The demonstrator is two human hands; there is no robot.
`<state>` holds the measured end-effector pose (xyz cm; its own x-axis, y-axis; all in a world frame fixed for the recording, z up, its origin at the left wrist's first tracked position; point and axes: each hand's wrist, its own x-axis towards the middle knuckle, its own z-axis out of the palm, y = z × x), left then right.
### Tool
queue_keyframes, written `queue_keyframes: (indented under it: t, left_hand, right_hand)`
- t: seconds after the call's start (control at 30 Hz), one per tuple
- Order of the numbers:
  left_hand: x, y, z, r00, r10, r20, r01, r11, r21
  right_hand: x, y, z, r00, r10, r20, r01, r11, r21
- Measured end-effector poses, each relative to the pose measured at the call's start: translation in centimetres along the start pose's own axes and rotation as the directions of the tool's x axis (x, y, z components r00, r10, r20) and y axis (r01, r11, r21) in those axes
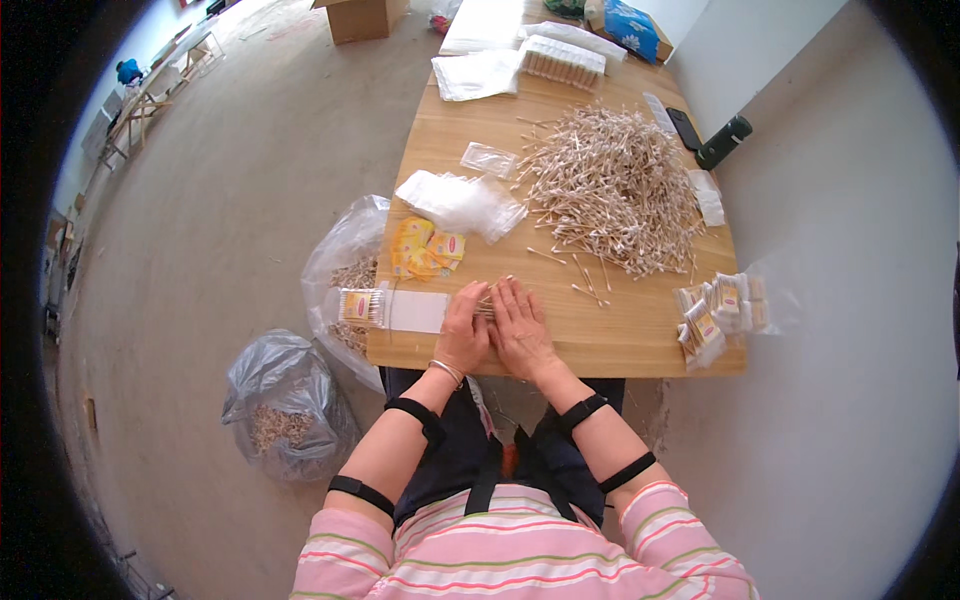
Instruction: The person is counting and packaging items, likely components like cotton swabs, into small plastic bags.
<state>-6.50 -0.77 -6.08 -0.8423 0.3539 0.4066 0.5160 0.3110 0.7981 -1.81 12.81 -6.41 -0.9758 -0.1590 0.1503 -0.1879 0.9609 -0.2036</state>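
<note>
Near the front edge of the wooden table [620,340], my left hand [464,328] and my right hand [520,325] close in around a small bundle of cotton swabs [486,305]. Their fingers press it from both sides, and much of it is hidden beneath them. Just left of my left hand lies a flat white strip [418,311], and at its far end sits a packet of cotton swabs [360,306] with a yellow label. Beyond my hands rises a large loose heap of cotton swabs [620,190], with a few strays on its near side.
Yellow cards [425,250] and clear plastic bags [462,203] lie at the left. Filled packets [715,310] cluster at the right edge by the wall. A dark green bottle [724,143] and a phone [684,130] stand farther back. Bags of swabs [285,400] rest on the floor.
</note>
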Motion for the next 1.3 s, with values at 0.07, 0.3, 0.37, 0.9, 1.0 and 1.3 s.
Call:
queue_keyframes:
  t: [0.07, 0.3, 0.37, 0.9, 1.0, 1.3]
  left_hand:
    - [-0.2, -0.4, -0.1, 0.993, -0.061, -0.100, 0.061, 0.998, -0.007]
    - [-0.5, -1.6, 0.3, 0.962, -0.221, -0.158, 0.192, 0.964, -0.182]
    - [-0.2, -1.4, 0.3, 0.961, -0.232, -0.148, 0.202, 0.960, -0.194]
    - [0.4, -1.2, 0.3, 0.944, -0.149, -0.294, 0.104, 0.981, -0.162]
    - [0.0, -1.4, 0.2, 0.944, -0.194, -0.266, 0.140, 0.968, -0.208]
    - [0.1, -1.4, -0.2, 0.967, -0.217, -0.134, 0.183, 0.956, -0.228]
  right_hand:
    - [-0.6, -0.9, -0.9, 0.999, 0.016, 0.041, -0.016, 1.000, -0.018]
    - [-2.0, -2.8, -2.2, 0.982, 0.082, 0.170, -0.078, 0.997, -0.031]
    - [-2.0, -2.1, -1.8, 0.988, 0.059, 0.140, -0.053, 0.998, -0.046]
    - [1.9, 0.8, -1.5, 1.000, -0.028, 0.010, 0.027, 0.999, 0.046]
    - [0.5, 0.8, -1.3, 0.999, 0.044, -0.016, -0.042, 0.991, 0.129]
    - [-2.1, -0.3, -1.3, 0.976, 0.200, -0.092, -0.164, 0.939, 0.303]
